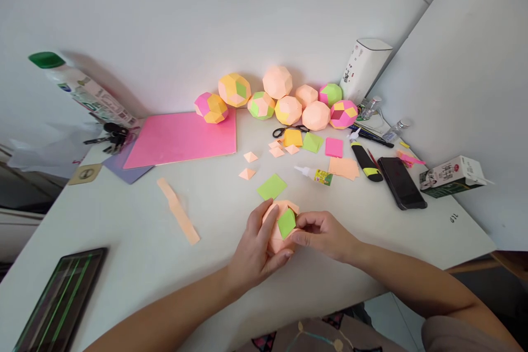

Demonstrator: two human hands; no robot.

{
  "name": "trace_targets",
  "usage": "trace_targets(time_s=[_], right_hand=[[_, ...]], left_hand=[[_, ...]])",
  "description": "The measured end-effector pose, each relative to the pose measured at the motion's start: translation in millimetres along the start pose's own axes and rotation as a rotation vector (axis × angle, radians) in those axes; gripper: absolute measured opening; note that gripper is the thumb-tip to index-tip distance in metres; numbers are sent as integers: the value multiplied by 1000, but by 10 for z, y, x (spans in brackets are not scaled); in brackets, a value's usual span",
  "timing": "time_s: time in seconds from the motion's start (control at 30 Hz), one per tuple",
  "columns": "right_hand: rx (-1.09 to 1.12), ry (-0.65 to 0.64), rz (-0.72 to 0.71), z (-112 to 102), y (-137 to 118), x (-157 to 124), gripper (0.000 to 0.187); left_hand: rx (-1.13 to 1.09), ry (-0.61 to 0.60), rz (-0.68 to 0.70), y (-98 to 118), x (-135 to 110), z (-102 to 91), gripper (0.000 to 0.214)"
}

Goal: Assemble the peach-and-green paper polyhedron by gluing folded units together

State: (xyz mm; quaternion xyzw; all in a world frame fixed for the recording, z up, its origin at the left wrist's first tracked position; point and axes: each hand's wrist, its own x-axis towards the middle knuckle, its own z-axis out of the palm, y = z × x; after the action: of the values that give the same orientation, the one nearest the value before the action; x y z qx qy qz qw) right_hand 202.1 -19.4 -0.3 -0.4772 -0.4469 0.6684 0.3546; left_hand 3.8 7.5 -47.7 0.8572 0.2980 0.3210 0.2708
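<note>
A peach paper ball (276,243) with flat facets and one green diamond piece (286,223) on it is between my hands near the table's front. My left hand (258,247) is wrapped round its left side, thumb below and fingers over the top. With thumb and fingers closed, my right hand (324,235) pinches the ball's right edge beside the green piece. A gap shows next to that piece. Just beyond lies a green paper sheet (271,187). Farther up are small folded peach pieces (247,174) and a glue bottle (315,174).
Finished-looking paper balls (278,82) line the wall. Black scissors (284,131), sticky-note pads (334,147), a box cutter (366,162), a phone (401,182) and a milk carton (451,176) lie rightward. A peach strip (179,212), pink board (181,137) and tablet (61,302) lie left.
</note>
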Motion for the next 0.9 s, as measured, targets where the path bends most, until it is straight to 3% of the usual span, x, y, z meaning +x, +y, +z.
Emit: trace_targets(time_s=[0.33,0.9], right_hand=[[-69,26,35,7,-12,-4,30],[154,-13,137,19,-6,12,31]], left_hand=[[19,-28,42,0,14,-13,70],[71,-41,96,-9,17,-22,71]])
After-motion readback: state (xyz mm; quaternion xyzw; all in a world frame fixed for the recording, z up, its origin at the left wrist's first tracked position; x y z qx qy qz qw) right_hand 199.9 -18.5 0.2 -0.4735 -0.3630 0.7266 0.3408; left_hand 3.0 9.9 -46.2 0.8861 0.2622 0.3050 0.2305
